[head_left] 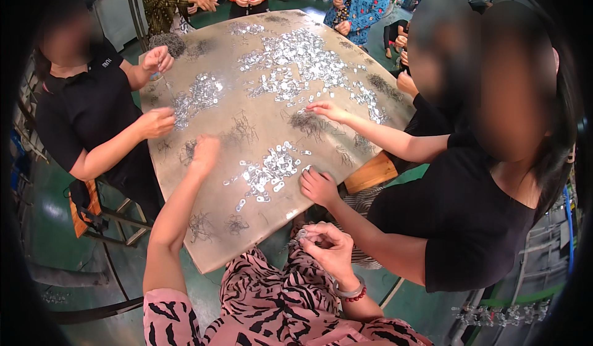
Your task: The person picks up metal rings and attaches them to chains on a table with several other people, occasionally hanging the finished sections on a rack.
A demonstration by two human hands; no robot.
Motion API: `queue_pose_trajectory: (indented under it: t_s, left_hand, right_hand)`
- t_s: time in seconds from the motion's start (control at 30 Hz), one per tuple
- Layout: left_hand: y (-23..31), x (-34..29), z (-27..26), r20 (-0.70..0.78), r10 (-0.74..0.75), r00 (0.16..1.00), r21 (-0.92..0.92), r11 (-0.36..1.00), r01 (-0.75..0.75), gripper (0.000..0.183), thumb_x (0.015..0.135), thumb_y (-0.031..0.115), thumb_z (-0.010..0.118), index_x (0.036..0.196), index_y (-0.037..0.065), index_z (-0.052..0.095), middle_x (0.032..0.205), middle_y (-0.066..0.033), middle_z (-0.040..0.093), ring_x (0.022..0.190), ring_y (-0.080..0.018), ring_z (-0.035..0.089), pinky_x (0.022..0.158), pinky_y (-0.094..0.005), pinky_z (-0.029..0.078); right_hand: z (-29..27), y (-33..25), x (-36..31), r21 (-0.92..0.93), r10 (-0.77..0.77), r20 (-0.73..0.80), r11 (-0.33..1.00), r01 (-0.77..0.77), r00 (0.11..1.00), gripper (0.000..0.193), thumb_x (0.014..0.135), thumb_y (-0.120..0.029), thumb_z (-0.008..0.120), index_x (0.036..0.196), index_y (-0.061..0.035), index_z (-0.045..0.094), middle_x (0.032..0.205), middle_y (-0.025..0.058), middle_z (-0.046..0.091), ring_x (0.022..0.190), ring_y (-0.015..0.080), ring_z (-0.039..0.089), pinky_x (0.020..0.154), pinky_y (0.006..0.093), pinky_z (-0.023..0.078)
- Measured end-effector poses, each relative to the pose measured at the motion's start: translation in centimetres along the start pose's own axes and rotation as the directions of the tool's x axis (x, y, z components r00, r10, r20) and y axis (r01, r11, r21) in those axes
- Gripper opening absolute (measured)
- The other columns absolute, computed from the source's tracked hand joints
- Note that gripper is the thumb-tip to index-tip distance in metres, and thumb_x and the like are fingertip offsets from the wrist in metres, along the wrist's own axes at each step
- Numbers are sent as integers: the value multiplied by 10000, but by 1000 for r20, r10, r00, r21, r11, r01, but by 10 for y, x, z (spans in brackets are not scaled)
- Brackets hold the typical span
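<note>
Pink patterned clothing (290,296) below; my right grip (330,246) pinches metal pieces (301,235), probably light, stiff, best held edgewise; left grip's (207,150) hold, I cannot tell.

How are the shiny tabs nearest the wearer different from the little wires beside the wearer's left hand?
Colour: the tabs are bright silver, while the wires look dark grey.
Shape: the tabs are flat and rounded; the wires are thin as lines.
Spread: the tabs cover a wide patch, while the wires beside the left hand form a smaller clump.
Both lie loose on the table.
</note>
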State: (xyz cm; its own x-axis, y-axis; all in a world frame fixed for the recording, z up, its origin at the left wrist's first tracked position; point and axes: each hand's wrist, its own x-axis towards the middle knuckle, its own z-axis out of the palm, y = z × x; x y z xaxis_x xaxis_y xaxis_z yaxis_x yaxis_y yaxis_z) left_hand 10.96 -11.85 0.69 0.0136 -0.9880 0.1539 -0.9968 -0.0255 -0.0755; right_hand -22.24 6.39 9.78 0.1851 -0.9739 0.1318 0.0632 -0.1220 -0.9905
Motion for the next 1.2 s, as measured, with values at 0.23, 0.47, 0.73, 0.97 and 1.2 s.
queue_pose_trajectory:
  t_s: [0.23, 0.47, 0.73, 0.97, 1.2]
  left_hand:
    - [53, -63, -41, 41, 59, 997, -937, 348, 18, 126, 813, 70, 534, 859, -40, 573, 804, -124, 630, 738, -196, 598, 647, -291, 477]
    - [142, -162, -130, -115, 236, 965, -992, -85, -97, 116, 812, 78, 608, 876, -12, 573, 915, -81, 586, 869, -157, 571, 739, -273, 460]
    - [166, -180, -126, -10, 73, 997, -998, -69, -4, 89, 824, 29, 594, 891, -18, 560, 864, -44, 603, 758, -86, 558, 702, -232, 466]
    - [174, -189, -121, 44, 29, 999, -986, -161, 48, 99, 870, 56, 543, 936, -18, 533, 851, -31, 596, 799, -84, 548, 717, -222, 448]
    - [179, -188, -128, -79, 96, 992, -992, -109, -69, 85, 885, 45, 505, 926, -27, 523, 897, -93, 625, 853, -142, 583, 780, -271, 461]
  right_hand:
    - [3, 15, -4, 43, 52, -12, 998, -52, 999, 232, 731, 73, 637, 956, 20, 628, 831, 24, 605, 723, 50, 569, 644, 166, 462]
    - [8, 17, -9, 107, 134, -120, 987, -121, 984, 207, 742, 72, 641, 943, 31, 623, 829, 44, 621, 687, 51, 566, 611, 171, 467]
    - [14, 17, -14, 19, -20, -233, 1000, 25, 972, 174, 731, 80, 647, 900, 47, 620, 789, 29, 612, 695, 70, 564, 638, 195, 465]
    - [11, 12, -12, -504, -497, -8, 752, 426, 868, 236, 649, 110, 659, 867, 28, 621, 750, 105, 617, 689, 213, 587, 653, 286, 466]
    - [-9, 33, 11, 9, -99, -248, 995, 104, 964, 234, 901, -45, 457, 1096, 49, 543, 892, 141, 614, 681, 141, 568, 629, 243, 480]
